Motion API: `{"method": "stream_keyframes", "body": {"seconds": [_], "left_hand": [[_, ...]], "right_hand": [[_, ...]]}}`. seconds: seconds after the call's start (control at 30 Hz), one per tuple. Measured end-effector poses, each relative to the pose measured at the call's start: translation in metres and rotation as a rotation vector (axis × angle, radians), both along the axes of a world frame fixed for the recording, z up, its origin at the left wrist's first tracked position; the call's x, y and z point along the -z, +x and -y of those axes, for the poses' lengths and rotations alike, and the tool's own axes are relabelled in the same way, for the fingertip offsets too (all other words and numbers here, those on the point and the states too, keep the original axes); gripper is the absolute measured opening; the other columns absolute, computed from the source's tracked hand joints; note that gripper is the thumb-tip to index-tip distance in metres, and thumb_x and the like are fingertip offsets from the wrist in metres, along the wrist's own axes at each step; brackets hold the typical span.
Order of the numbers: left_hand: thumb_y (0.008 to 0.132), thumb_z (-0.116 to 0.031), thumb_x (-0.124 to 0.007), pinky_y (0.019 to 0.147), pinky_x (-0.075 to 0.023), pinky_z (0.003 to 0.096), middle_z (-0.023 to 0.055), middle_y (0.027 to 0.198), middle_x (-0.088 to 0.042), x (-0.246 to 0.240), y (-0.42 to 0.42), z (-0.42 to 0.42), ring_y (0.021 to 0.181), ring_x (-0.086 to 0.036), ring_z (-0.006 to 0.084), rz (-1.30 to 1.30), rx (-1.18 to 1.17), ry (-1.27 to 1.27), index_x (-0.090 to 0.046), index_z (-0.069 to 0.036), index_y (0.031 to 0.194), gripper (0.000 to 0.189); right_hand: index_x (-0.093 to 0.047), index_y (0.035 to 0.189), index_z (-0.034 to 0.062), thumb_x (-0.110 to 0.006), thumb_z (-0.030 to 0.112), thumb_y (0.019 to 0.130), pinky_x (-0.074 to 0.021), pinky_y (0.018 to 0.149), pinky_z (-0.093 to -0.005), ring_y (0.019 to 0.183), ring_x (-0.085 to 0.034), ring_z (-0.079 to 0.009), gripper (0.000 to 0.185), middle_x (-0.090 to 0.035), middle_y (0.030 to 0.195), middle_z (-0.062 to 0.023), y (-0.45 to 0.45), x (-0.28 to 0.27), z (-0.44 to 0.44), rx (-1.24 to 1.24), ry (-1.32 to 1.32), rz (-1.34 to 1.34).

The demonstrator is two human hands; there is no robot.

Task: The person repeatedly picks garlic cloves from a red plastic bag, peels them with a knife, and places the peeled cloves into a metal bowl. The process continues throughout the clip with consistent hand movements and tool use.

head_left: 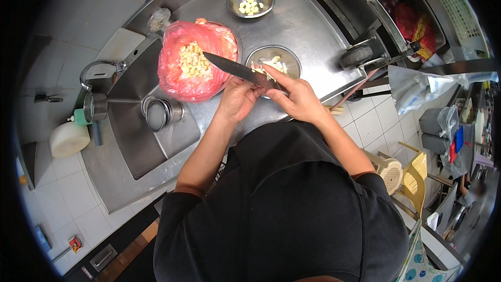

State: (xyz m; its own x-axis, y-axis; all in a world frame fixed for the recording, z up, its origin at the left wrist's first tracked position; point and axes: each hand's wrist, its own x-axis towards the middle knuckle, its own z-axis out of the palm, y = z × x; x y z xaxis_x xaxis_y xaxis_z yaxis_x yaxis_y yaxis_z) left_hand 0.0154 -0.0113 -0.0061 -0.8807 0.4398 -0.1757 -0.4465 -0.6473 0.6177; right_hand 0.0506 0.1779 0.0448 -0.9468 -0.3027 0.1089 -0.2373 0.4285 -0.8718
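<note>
My right hand (299,96) grips a kitchen knife (238,69) near its handle, with the index finger stretched along the blade. The dark blade points up and left, over the edge of a pink plastic bag. Just under the blade, the fingers of my left hand (240,100) are pinched together; whether a small piece sits between them is hidden. Beyond my hands is a steel bowl (295,60) with pale garlic pieces (277,62). The pink plastic bag (172,47) holds many garlic cloves (193,60). Farther back, a second steel bowl (233,0) contains several peeled cloves (250,6).
All this stands on a steel counter (313,27). To the left is a sink basin (129,125) with stacked metal containers (158,114) and a faucet (98,64). A caster wheel (356,55) rests at the counter's right. Plastic stools (415,176) stand at lower right.
</note>
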Motion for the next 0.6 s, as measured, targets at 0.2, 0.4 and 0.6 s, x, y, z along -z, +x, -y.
{"method": "stream_keyframes", "body": {"seconds": [0.2, 0.4, 0.6], "left_hand": [[0.093, -0.007, -0.058, 0.078, -0.0543, 0.0311, 0.0043, 0.101, -0.066, 0.008, 0.001, -0.001, 0.091, -0.064, 0.0165, -0.021, 0.03, 0.063, -0.063, -0.007, 0.107, 0.015], [0.092, -0.007, -0.058, 0.079, -0.0546, 0.0323, 0.0052, 0.102, -0.067, 0.006, 0.002, -0.002, 0.092, -0.064, 0.0174, -0.034, 0.028, 0.08, -0.063, -0.006, 0.108, 0.016], [0.092, -0.007, -0.058, 0.08, -0.0549, 0.0338, 0.0065, 0.103, -0.067, 0.003, 0.002, -0.003, 0.093, -0.065, 0.0184, -0.014, -0.011, 0.07, -0.063, -0.005, 0.106, 0.015]], "right_hand": [[-0.05, 0.136, 0.0151, -0.063, 0.034, 0.09, -0.0519, 0.077, -0.0402, 0.092, -0.065, -0.0369, 0.051, -0.067, 0.107, -0.0183, -0.002, 0.004, 0.0, -0.013, -0.013, -0.05], [-0.05, 0.137, 0.0136, -0.063, 0.032, 0.09, -0.0518, 0.076, -0.0395, 0.088, -0.066, -0.0371, 0.052, -0.068, 0.102, -0.0187, -0.001, 0.006, 0.0, -0.003, -0.018, -0.075], [-0.05, 0.137, 0.0121, -0.063, 0.033, 0.089, -0.0515, 0.075, -0.0392, 0.087, -0.066, -0.0377, 0.053, -0.068, 0.099, -0.0198, 0.0, 0.009, -0.001, -0.002, -0.002, -0.082]]}}
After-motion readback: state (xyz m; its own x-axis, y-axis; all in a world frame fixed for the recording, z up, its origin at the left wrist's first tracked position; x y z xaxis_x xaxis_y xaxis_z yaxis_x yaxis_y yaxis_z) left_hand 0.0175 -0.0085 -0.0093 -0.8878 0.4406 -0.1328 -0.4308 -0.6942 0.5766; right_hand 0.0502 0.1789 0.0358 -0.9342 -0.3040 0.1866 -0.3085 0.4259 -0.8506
